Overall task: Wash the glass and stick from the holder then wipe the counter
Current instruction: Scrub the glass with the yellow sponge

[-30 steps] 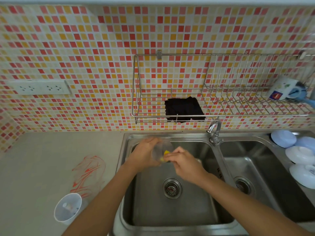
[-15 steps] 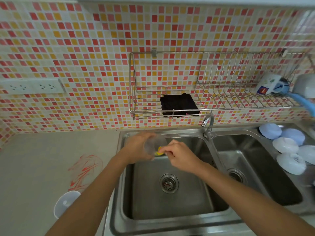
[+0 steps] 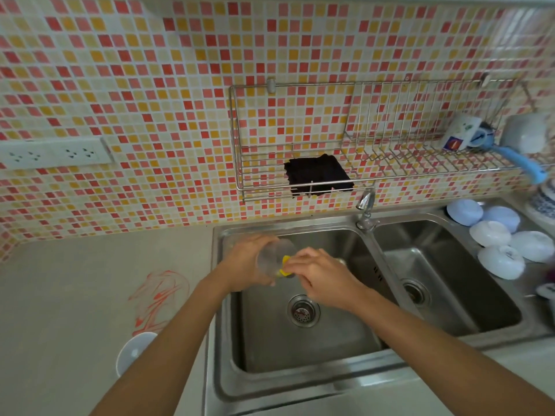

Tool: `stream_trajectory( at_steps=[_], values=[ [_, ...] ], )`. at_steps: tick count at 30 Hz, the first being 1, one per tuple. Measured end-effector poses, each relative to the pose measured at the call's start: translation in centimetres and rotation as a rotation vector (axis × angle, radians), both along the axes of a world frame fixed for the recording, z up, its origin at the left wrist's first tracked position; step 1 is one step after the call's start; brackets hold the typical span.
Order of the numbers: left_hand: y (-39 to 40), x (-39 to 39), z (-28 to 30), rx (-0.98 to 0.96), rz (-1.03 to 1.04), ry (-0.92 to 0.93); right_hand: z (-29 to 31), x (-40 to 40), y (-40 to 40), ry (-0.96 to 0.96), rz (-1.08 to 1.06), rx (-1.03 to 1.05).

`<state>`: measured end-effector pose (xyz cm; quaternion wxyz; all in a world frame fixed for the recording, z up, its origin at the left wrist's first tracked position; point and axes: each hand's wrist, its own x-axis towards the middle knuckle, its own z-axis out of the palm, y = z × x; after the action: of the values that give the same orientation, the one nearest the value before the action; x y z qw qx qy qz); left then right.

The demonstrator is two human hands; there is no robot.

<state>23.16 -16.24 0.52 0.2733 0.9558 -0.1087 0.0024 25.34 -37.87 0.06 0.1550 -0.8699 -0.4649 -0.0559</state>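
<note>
At frame centre, left hand [image 3: 244, 262] keeps gripping the glass [image 3: 271, 258]; right hand [image 3: 322, 276] keeps the yellow sponge [image 3: 283, 264] pinched inside: scrubbing continues, rinse pending

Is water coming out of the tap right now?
No, the tap shows no stream, and the glass is held over the left basin, away from the spout.

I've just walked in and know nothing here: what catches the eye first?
The wall of red, orange and cream tiles fills the top. Below it, over the left sink, the left hand holds a clear glass while the right hand rubs it with a yellow sponge. Red scribbles mark the counter beside it.
</note>
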Motion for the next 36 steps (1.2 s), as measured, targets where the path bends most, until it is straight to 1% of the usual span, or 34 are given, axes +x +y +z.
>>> stream_trajectory(
  at_steps=[2,6,7,9,10,11,14,15,16,18,19,21,22,23,24,25,27,28,29,30,32,33,36],
  values=[
    [0.5,0.1,-0.4,-0.027,0.011,0.046,-0.3,0.3,0.0,-0.116,0.048,-0.056],
    [0.9,0.7,-0.3,-0.072,0.002,0.121,-0.7,0.7,0.2,-0.198,0.076,-0.103],
    [0.8,0.9,-0.4,-0.096,0.006,0.141,-0.6,0.9,0.3,-0.228,0.075,-0.096],
    [0.2,1.1,-1.0,-0.205,0.029,0.166,-0.8,1.6,0.2,-0.282,0.060,-0.054],
    [-0.3,1.2,-1.5,-0.255,0.050,0.137,-0.8,1.9,0.1,-0.302,0.042,-0.026],
    [-1.0,1.1,-2.1,-0.258,0.084,0.074,-0.8,2.3,0.0,-0.312,0.025,-0.001],
    [-3.6,0.6,-3.7,-0.177,0.258,-0.210,-1.4,3.0,0.0,-0.325,-0.015,0.060],
    [-4.2,0.6,-4.0,-0.123,0.323,-0.283,-1.6,3.0,0.1,-0.321,-0.021,0.072],
    [-4.6,1.0,-4.2,-0.050,0.379,-0.320,-1.8,3.0,0.3,-0.299,-0.031,0.084],
    [-4.6,2.0,-4.5,0.070,0.443,-0.300,-1.8,3.2,0.4,-0.189,-0.031,0.110],
    [-4.3,2.5,-4.6,0.110,0.426,-0.274,-1.9,3.6,0.3,-0.102,-0.029,0.129],
    [-3.9,3.4,-5.0,0.147,0.325,-0.253,-1.7,4.6,-0.3,0.153,-0.046,0.129],
    [-3.7,3.8,-5.2,0.155,0.279,-0.265,-1.9,5.1,-0.7,0.224,-0.019,0.104],
    [-3.8,4.0,-5.1,0.154,0.244,-0.280,-2.2,5.8,-1.1,0.247,0.043,0.081],
    [-4.1,4.1,-5.0,0.152,0.205,-0.290,-2.3,6.4,-1.3,0.216,0.107,0.020],
    [-4.4,4.1,-4.8,0.144,0.174,-0.310,-2.5,7.2,-1.5,0.124,0.186,-0.061],
    [-5.1,4.0,-4.8,0.122,0.125,-0.335,-3.1,9.1,-1.8,-0.178,0.322,-0.173],
    [-5.4,3.9,-4.7,0.107,0.122,-0.328,-3.4,10.0,-1.9,-0.294,0.345,-0.203],
    [-5.6,4.0,-4.6,0.087,0.130,-0.309,-3.5,10.6,-1.9,-0.358,0.340,-0.205],
    [-5.7,4.2,-4.5,0.080,0.133,-0.302,-3.9,10.8,-2.0,-0.376,0.320,-0.197],
    [-5.7,4.7,-4.1,0.089,0.116,-0.319,-4.6,10.3,-2.3,-0.316,0.238,-0.102],
    [-5.7,4.9,-3.9,0.093,0.114,-0.326,-4.9,9.8,-2.2,-0.208,0.182,-0.023],
    [-5.2,5.3,-3.9,0.124,0.141,-0.236,-5.6,8.2,-1.6,0.355,0.017,0.176]
  ],
)
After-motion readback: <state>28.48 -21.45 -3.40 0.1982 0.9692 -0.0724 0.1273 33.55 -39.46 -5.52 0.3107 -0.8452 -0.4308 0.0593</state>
